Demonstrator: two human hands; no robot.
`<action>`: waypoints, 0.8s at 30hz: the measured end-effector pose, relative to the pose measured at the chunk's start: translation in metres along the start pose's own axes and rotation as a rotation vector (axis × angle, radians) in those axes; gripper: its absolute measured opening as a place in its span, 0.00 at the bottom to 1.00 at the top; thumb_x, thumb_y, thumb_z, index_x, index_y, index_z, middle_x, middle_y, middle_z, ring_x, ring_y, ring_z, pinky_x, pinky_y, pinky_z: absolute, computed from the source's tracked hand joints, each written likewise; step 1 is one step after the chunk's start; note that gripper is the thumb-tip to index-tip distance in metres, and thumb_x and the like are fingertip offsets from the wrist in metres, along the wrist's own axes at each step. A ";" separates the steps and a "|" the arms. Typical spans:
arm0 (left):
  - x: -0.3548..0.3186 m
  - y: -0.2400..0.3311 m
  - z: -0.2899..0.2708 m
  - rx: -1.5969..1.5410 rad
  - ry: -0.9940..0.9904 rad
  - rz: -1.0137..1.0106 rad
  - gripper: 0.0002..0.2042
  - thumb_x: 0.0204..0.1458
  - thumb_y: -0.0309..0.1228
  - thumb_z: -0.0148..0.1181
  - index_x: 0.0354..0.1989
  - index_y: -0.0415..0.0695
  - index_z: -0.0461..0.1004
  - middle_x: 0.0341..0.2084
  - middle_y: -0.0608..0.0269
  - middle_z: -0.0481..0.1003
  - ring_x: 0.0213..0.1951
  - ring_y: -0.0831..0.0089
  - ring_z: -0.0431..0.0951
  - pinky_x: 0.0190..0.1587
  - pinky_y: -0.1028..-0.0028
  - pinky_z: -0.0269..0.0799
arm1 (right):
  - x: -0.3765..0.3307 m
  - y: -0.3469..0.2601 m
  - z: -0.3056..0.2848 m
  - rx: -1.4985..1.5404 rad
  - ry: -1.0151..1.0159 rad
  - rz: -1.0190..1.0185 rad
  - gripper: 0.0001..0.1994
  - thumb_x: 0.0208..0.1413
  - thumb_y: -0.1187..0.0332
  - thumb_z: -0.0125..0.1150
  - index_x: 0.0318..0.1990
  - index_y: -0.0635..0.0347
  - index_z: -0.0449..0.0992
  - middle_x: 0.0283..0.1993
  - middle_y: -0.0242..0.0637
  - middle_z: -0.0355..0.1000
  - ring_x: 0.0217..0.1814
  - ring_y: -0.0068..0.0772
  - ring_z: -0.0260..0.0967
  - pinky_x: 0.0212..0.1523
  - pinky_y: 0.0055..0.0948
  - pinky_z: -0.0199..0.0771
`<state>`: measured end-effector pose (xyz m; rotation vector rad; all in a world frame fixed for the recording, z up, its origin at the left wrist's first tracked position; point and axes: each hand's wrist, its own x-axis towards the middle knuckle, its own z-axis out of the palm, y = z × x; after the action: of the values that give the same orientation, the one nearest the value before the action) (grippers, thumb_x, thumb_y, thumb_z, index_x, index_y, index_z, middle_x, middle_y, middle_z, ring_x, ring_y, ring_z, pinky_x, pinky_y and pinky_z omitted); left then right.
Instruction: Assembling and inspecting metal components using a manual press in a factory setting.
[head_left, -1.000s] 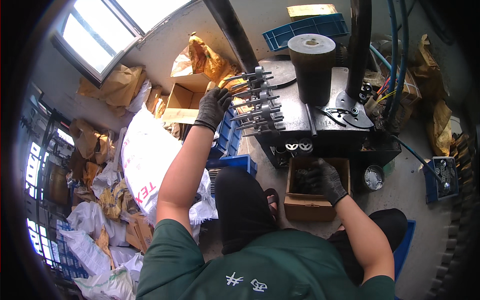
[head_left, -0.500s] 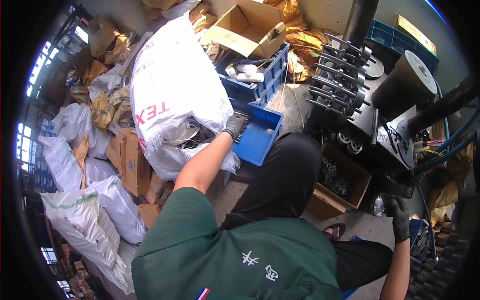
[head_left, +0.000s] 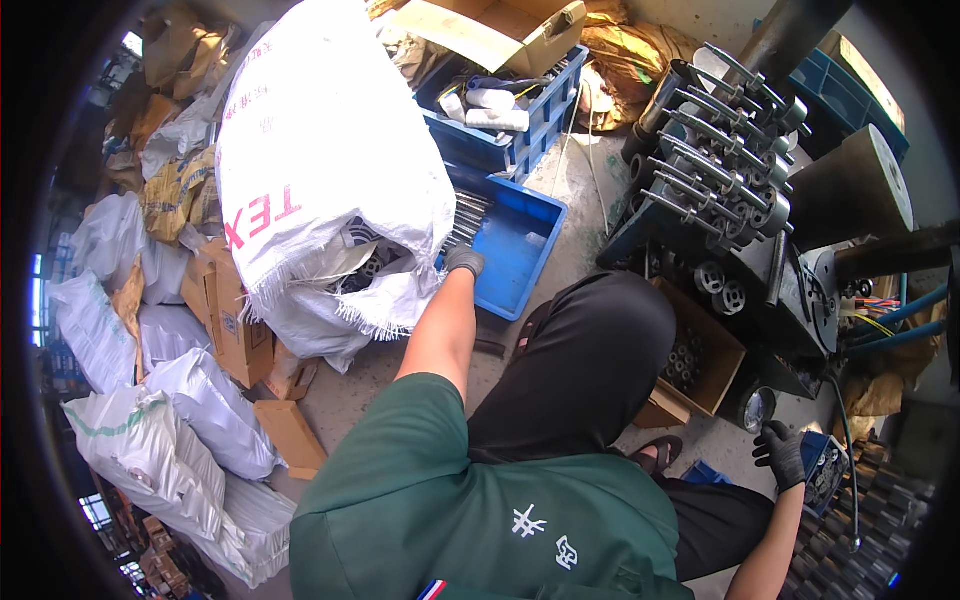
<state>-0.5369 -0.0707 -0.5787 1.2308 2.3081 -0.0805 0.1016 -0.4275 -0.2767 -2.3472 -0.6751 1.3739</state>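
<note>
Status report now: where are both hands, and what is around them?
Left hand gloved, at edge of blue tray beside open white sack; grip hidden. Right hand gloved, low by the machine, holding nothing visible. Cardboard box of metal parts between.

The left hand (head_left: 463,261) wore a grey glove, the right hand (head_left: 781,455) a black one. The shirt (head_left: 480,510) was dark green with small white marks on the back, the trousers (head_left: 580,360) plain black. Far to the left stood a big white woven sack (head_left: 320,150) bearing red lettering, its frayed mouth showing dark grey metal parts. Just right of it lay a bright blue tray (head_left: 515,245) holding silvery rods, with a darker blue crate (head_left: 510,120) beyond. The machine (head_left: 740,200) at the right was black with steel-grey spindles. A brown cardboard box (head_left: 700,360) sat near it, holding dark parts.
</note>
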 end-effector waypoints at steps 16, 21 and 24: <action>0.002 0.029 0.042 0.056 -0.194 -0.113 0.44 0.54 0.42 0.60 0.76 0.43 0.43 0.77 0.47 0.36 0.75 0.46 0.47 0.72 0.55 0.55 | 0.005 0.028 -0.022 -0.112 0.061 -0.029 0.18 0.63 0.65 0.56 0.57 0.63 0.72 0.34 0.37 0.76 0.27 0.27 0.74 0.26 0.25 0.70; -0.026 0.033 0.047 0.085 -0.230 -0.030 0.42 0.53 0.40 0.61 0.74 0.36 0.48 0.76 0.45 0.37 0.72 0.45 0.54 0.69 0.58 0.61 | 0.017 0.021 -0.016 -0.155 0.044 -0.045 0.18 0.63 0.64 0.56 0.56 0.63 0.73 0.34 0.36 0.76 0.27 0.26 0.73 0.27 0.25 0.69; -0.038 0.041 0.054 0.116 -0.277 0.038 0.37 0.53 0.40 0.60 0.69 0.32 0.59 0.74 0.43 0.46 0.69 0.42 0.60 0.68 0.59 0.64 | 0.020 0.021 -0.018 -0.157 0.023 -0.084 0.18 0.64 0.64 0.55 0.57 0.63 0.72 0.34 0.38 0.76 0.26 0.27 0.74 0.25 0.25 0.70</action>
<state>-0.4653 -0.0911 -0.6006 1.2341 2.0635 -0.3533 0.1310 -0.4346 -0.2930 -2.4193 -0.8938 1.2988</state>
